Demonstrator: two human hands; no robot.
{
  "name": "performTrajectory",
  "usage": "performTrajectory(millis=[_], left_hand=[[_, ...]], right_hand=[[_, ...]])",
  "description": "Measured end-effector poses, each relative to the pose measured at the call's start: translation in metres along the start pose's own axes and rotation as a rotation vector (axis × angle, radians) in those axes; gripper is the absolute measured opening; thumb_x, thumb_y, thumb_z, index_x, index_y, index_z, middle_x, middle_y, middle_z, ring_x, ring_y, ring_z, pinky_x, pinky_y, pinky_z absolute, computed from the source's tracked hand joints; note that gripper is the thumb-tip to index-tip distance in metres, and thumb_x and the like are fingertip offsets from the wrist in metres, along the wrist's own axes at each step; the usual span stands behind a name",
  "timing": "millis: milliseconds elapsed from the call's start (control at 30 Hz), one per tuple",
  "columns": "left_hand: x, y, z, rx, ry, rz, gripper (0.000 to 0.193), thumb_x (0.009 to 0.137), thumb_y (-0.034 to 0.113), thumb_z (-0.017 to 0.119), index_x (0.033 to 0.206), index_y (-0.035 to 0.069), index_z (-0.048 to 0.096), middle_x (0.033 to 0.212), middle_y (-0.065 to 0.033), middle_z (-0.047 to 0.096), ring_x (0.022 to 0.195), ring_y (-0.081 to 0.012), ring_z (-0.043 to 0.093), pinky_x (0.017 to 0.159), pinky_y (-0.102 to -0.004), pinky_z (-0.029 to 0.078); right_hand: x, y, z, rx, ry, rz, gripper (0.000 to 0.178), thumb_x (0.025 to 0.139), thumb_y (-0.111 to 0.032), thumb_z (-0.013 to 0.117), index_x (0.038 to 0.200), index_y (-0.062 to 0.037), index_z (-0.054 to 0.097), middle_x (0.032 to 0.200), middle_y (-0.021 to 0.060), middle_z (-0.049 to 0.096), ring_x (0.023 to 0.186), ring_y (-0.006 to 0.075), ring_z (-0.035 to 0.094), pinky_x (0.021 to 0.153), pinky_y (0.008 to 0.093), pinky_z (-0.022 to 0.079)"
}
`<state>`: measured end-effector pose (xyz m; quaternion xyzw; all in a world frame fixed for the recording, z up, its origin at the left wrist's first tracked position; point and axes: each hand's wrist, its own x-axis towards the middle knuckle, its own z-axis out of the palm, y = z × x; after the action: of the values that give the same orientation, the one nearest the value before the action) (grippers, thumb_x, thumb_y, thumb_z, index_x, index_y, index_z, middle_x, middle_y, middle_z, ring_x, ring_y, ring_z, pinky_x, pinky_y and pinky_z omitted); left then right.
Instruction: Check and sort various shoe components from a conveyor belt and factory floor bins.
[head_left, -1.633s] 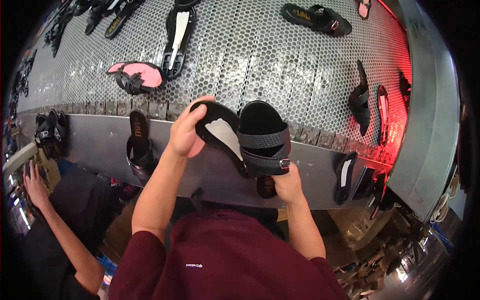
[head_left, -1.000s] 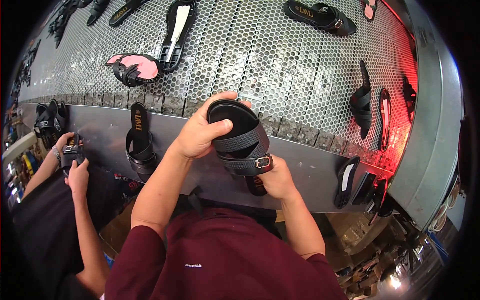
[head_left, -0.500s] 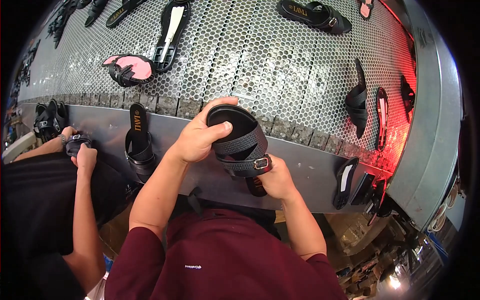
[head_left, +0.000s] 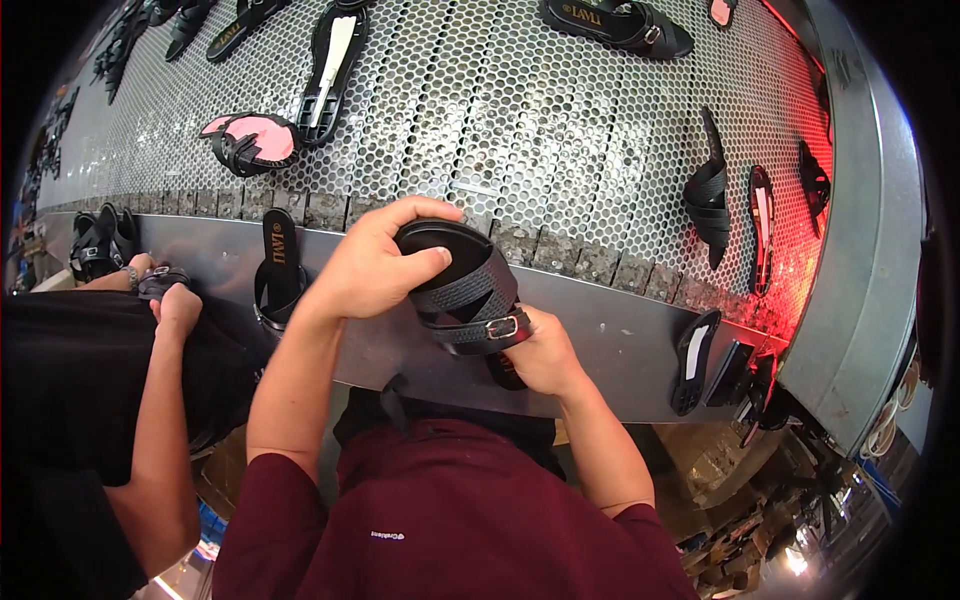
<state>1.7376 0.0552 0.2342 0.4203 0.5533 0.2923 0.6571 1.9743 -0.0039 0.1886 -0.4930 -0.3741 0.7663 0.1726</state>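
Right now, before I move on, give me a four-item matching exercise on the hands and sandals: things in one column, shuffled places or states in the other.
Column one
1. left hand
2. right hand
3. held sandal
4. strapped pink sandal

Column two
A. on the honeycomb-patterned surface
B. thumb visibly on the footbed
C. black, with a buckle
D. at the sandal end nearer the person

Pairs: 1-B, 2-D, 3-C, 4-A

At six o'clock, your deep maroon top [head_left: 500, 500] spreads along the lower edge, with small white print [head_left: 388, 536] toward seven. Its short left sleeve [head_left: 270, 520], between seven and eight, and right sleeve [head_left: 648, 537], near five, leave your forearms [head_left: 285, 400], left hand [head_left: 375, 265] and right hand [head_left: 547, 357] bare.
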Motion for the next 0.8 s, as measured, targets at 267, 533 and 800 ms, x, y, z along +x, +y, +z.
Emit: performTrajectory(millis=[267, 533, 800], left_hand=[[0.012, 0.03, -0.003, 0.746, -0.198, 0.084, 0.022, 0.076, 0.012, 0.068, 0.094, -0.001, 0.067, 0.075, -0.0135, 0.066, 0.066, -0.0167, 0.064, 0.064, -0.0301, 0.051], [0.013, 0.036, 0.008, 0.683, -0.207, 0.01, 0.022, 0.078, 0.013, 0.069, 0.095, -0.002, 0.068, 0.075, -0.0112, 0.068, 0.069, -0.015, 0.065, 0.066, -0.0293, 0.051], [-0.01, -0.029, 0.004, -0.217, 0.015, -0.128, 0.016, 0.088, 0.011, 0.066, 0.099, 0.0, 0.063, 0.084, -0.0025, 0.064, 0.071, -0.0069, 0.057, 0.064, -0.024, 0.049]], right_hand=[[-0.006, -0.012, -0.004, -0.26, -0.045, -0.038, 0.008, 0.082, -0.005, 0.066, 0.087, 0.0004, 0.062, 0.073, 0.0057, 0.065, 0.071, 0.0082, 0.056, 0.067, 0.0294, 0.048], [-0.011, -0.012, -0.016, -0.274, -0.041, -0.032, 0.011, 0.082, -0.007, 0.066, 0.09, -0.0003, 0.063, 0.075, 0.0058, 0.065, 0.071, 0.0103, 0.058, 0.067, 0.0305, 0.049], [-0.011, -0.008, -0.042, 0.017, -0.034, 0.048, 0.01, 0.086, -0.008, 0.065, 0.093, -0.0008, 0.066, 0.079, -0.0029, 0.063, 0.069, 0.004, 0.054, 0.06, 0.0226, 0.044]])
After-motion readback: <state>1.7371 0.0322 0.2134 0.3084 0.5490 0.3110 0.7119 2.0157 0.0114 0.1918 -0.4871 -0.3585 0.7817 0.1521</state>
